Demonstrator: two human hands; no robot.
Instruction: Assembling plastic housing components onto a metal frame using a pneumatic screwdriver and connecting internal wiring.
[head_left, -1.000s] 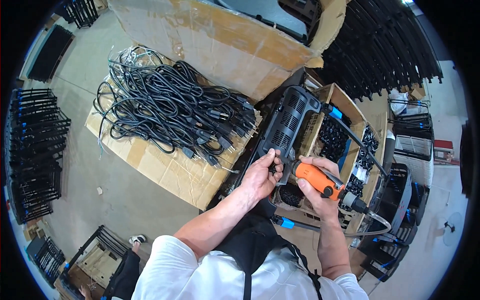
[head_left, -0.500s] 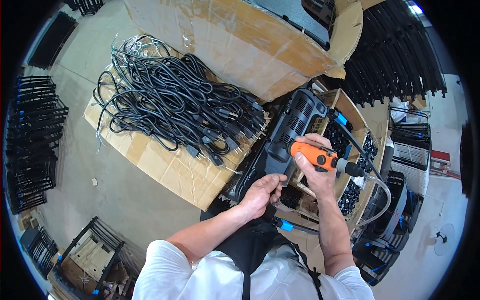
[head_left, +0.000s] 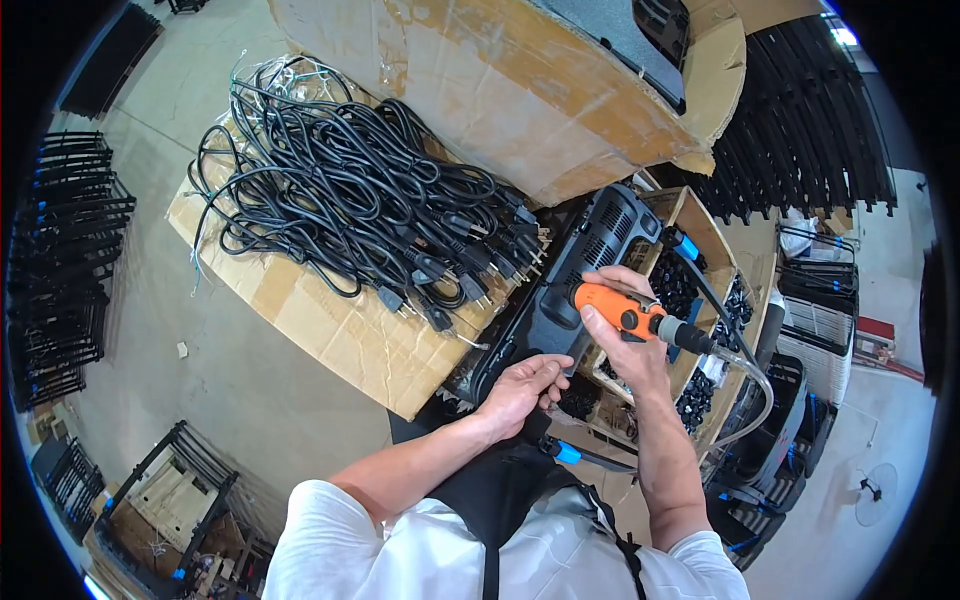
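My right hand is wrapped round an orange pneumatic screwdriver. Its hose end points right, and its left end is over a long black plastic housing with vent slots. At the housing's near edge, my left hand is closed, thumb and fingertips pressed together. Whatever they pinch, if anything, is too small to make out. To the left, a heap of black power cords with plugs lies on a cardboard box.
Right of the housing stands a wooden compartment box holding small black parts. A clear air hose loops beside it. An upright cardboard sheet rises behind. Black frames are stacked at the left, more at upper right.
The view has shifted slightly, moving the surroundings in the picture. Both hands keep nearly the same pose, with the screwdriver still at the housing.
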